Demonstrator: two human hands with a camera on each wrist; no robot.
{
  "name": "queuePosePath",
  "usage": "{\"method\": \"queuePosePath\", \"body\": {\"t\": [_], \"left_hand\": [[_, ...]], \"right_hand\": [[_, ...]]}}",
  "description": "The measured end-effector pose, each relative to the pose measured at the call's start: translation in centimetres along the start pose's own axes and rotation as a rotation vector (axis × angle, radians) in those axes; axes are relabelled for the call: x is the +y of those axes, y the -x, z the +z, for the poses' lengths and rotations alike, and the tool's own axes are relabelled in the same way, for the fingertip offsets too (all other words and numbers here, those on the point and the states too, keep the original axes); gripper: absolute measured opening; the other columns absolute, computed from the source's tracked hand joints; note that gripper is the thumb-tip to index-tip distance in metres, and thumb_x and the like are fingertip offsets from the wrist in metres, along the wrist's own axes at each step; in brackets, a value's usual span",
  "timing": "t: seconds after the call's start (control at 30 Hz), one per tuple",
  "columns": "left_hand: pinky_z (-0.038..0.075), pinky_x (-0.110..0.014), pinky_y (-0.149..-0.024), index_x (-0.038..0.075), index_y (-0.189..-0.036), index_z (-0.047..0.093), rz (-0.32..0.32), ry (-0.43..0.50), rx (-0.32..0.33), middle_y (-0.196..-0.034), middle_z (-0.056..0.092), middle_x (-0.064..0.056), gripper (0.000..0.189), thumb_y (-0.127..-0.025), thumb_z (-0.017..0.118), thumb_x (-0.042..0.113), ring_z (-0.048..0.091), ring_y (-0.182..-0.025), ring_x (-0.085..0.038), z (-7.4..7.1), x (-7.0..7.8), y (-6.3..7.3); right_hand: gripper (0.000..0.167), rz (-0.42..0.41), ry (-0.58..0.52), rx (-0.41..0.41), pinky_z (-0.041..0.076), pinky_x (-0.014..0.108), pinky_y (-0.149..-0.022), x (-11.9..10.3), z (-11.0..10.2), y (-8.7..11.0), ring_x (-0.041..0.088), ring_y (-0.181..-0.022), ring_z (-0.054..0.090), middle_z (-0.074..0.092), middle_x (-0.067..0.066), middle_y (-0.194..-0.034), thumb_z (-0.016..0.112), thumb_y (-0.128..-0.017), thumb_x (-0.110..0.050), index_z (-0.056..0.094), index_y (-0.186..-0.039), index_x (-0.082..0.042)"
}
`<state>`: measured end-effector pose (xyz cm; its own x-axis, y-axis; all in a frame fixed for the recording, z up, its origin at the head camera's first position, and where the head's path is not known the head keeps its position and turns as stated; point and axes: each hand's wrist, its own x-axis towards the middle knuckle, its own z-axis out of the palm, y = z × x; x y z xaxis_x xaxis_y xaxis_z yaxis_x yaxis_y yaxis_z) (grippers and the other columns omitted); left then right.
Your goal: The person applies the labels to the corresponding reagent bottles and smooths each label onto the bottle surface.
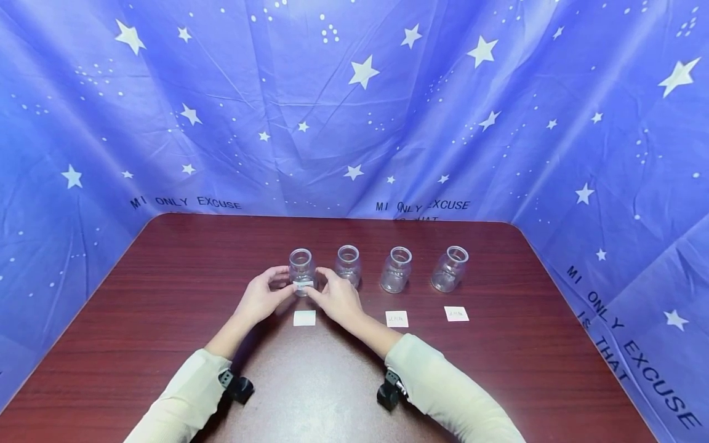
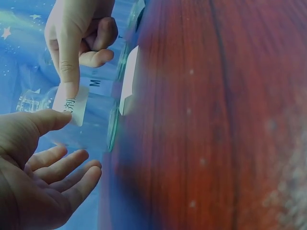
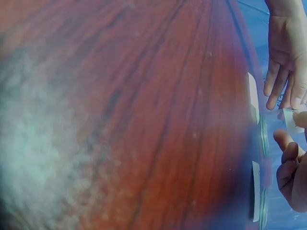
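Note:
Both hands are at the leftmost of the clear glass jars (image 1: 301,261), which stands upright. A white label (image 2: 79,108) with dark characters lies across the front of its glass. My left hand (image 1: 264,296) holds the jar from the left, thumb on the label and fingers spread along the side. From the right, my right hand (image 1: 340,298) presses the label with a straight thumb; its lower fingers are bent beside the glass. On the table before this jar lies a white paper square (image 1: 304,318).
A second jar (image 1: 348,257) stands just beyond the right hand, partly hidden by it. Farther right are a third jar (image 1: 396,271) and a fourth jar (image 1: 450,271), with a written label (image 1: 396,319) and another label (image 1: 456,314) before them. The wooden table (image 1: 138,344) meets a starry blue curtain (image 1: 310,92).

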<state>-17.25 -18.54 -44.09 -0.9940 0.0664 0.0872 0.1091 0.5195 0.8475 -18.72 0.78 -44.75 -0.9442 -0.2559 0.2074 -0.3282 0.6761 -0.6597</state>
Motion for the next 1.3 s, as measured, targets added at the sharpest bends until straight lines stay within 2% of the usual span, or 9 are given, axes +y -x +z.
{"method": "queuePosePath", "body": {"t": [0.27, 0.4, 0.57, 0.7, 0.9, 1.07, 1.3], "left_hand": [[0.054, -0.053, -0.103, -0.011, -0.135, 0.058, 0.011, -0.007, 0.004, -0.126, 0.069, -0.032, 0.044, -0.097, 0.07, 0.007, 0.069, -0.114, -0.045, 0.03, -0.16, -0.08], [0.054, -0.053, -0.103, -0.011, -0.136, 0.057, 0.01, -0.012, -0.002, -0.126, 0.069, -0.032, 0.045, -0.097, 0.07, 0.007, 0.069, -0.114, -0.045, -0.01, -0.25, -0.08], [0.055, -0.053, -0.102, -0.012, -0.143, 0.051, 0.023, 0.0, -0.022, -0.13, 0.066, -0.034, 0.055, -0.095, 0.072, 0.005, 0.068, -0.115, -0.048, -0.2, -0.23, 0.0], [0.054, -0.054, -0.102, -0.01, -0.144, 0.051, 0.029, 0.002, -0.023, -0.131, 0.066, -0.033, 0.055, -0.096, 0.072, 0.007, 0.068, -0.116, -0.047, -0.25, -0.22, 0.01], [0.054, -0.056, -0.102, -0.007, -0.142, 0.055, 0.04, -0.02, -0.026, -0.131, 0.067, -0.032, 0.05, -0.098, 0.071, 0.01, 0.069, -0.115, -0.046, -0.18, -0.23, -0.09], [0.055, -0.055, -0.101, -0.008, -0.14, 0.055, 0.05, -0.013, -0.022, -0.128, 0.068, -0.032, 0.049, -0.097, 0.071, 0.009, 0.07, -0.113, -0.046, -0.28, -0.04, -0.02], [0.054, -0.054, -0.102, -0.011, -0.141, 0.053, -0.004, -0.008, -0.056, -0.13, 0.067, -0.032, 0.051, -0.095, 0.071, 0.004, 0.069, -0.114, -0.045, -0.33, -0.22, -0.03]], "right_hand": [[0.037, -0.011, -0.042, -0.008, 0.048, 0.022, -0.055, 0.26, -0.62, -0.05, 0.002, -0.044, 0.054, 0.068, 0.0, -0.06, 0.069, -0.101, -0.028, 0.07, -0.131, -0.006], [0.034, -0.004, -0.054, -0.015, 0.049, 0.022, -0.056, 0.38, -0.68, -0.06, 0.0, -0.044, 0.053, 0.068, 0.0, -0.06, 0.067, -0.102, -0.026, 0.07, -0.13, -0.006], [0.047, 0.016, -0.061, -0.03, 0.049, 0.023, -0.058, 0.3, -0.63, -0.15, 0.001, -0.05, 0.055, 0.07, 0.0, -0.065, 0.074, -0.097, -0.027, 0.065, -0.138, -0.005], [0.059, 0.036, -0.087, -0.06, 0.046, 0.021, -0.055, 0.14, -0.57, -0.25, 0.002, -0.05, 0.052, 0.069, 0.0, -0.067, 0.077, -0.095, -0.034, 0.061, -0.143, -0.003], [0.049, 0.006, -0.081, -0.04, 0.043, 0.019, -0.053, 0.2, -0.45, -0.19, -0.001, -0.043, 0.047, 0.07, 0.002, -0.063, 0.071, -0.1, -0.032, 0.065, -0.138, -0.002], [0.046, -0.004, -0.105, -0.036, 0.044, 0.02, -0.051, 0.28, -0.38, -0.14, -0.001, -0.038, 0.043, 0.069, 0.003, -0.06, 0.067, -0.103, -0.029, 0.064, -0.14, -0.002], [0.047, 0.003, -0.105, -0.067, 0.047, 0.021, -0.06, 0.23, -0.21, -0.05, 0.0, -0.048, 0.052, 0.069, 0.002, -0.061, 0.065, -0.104, -0.026, 0.06, -0.142, 0.001]]}}
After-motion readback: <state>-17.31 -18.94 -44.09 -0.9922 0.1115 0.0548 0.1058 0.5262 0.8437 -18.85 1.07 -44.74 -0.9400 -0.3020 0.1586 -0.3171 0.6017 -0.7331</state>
